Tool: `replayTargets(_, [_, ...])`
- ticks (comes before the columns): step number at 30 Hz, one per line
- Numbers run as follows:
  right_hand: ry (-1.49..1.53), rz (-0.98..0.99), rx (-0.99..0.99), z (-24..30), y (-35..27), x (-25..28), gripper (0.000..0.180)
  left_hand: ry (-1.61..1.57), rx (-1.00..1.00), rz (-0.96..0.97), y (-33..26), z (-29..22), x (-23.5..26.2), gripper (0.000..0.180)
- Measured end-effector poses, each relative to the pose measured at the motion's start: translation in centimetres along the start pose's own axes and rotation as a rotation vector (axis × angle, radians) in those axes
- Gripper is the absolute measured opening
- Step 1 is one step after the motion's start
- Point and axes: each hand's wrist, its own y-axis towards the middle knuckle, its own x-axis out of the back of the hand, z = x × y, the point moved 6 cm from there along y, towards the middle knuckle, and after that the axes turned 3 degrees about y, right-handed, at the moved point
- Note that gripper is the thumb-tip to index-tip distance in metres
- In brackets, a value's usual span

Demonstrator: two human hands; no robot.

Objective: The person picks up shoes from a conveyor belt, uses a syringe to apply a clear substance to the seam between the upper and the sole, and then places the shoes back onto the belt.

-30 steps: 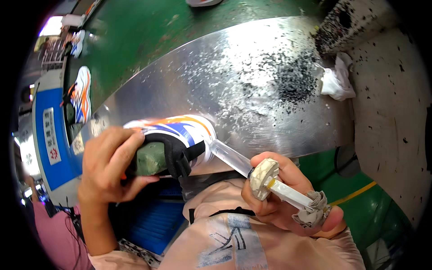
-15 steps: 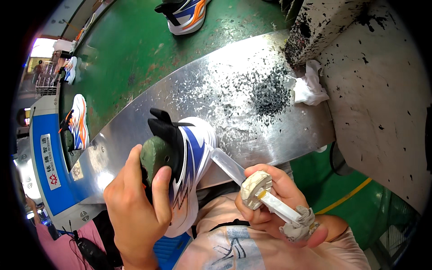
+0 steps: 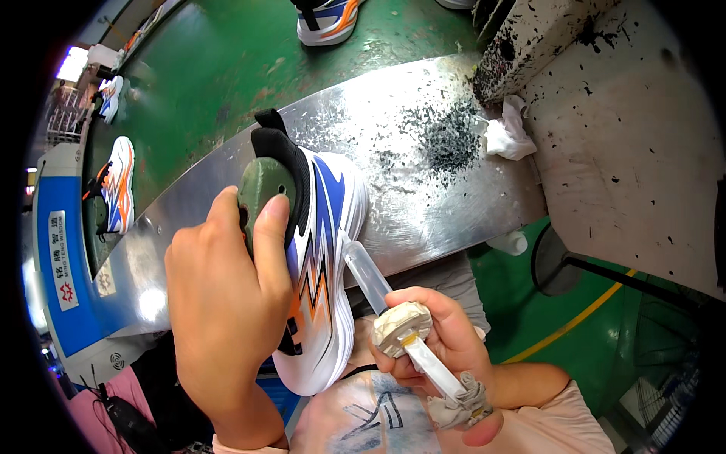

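The running shoe point(image 3: 324, 310), white with blue and orange, is held over the near edge of the metal bench point(image 3: 423, 234), heel far and toe near the wearer's body. Whether it bears on the bench cannot be told. A green shoe last point(image 3: 261, 184) fills its opening.

The left hand point(image 3: 227, 295) clasps the last between thumb and fingers; this hand obstructs the view of much of the lacing side. The right hand point(image 3: 442, 333) pinches a syringe point(image 3: 368, 280) at its wrapped collar, thumb against the padded plunger end. The nozzle is at the shoe's right side, near the sole line; actual contact cannot be confirmed.

Dark flakes point(image 3: 450, 144) litter the bench to the far right of the shoe, with a crumpled white cloth point(image 3: 510, 135) just beyond them. A stained pale panel point(image 3: 620, 181) bounds the bench's right end. Further shoes stand on the green surface point(image 3: 212, 83): one far point(image 3: 329, 23), two left. A blue-and-white machine housing point(image 3: 91, 291) adjoins the bench's left end.
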Motion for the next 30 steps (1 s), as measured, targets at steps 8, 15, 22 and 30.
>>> replayTargets(8, [0.034,0.165,0.202,2.5,0.9,1.2,0.127,-0.123,-0.083,-0.084,-1.3,2.1,-0.3,0.043])
replayTargets(15, [0.546,0.332,-0.224,3.8,9.4,1.7,0.098,-0.224,-0.776,-0.006,-3.5,5.5,0.8,0.045])
replayTargets(22, [-0.053,0.378,-0.601,1.2,14.5,-9.0,0.123,-0.163,-0.756,-0.467,-9.0,12.7,1.0,0.019])
replayTargets(30, [-0.754,0.173,-0.683,0.3,13.0,-13.6,0.126,-0.057,-0.534,-0.493,-12.9,13.9,-1.2,0.023])
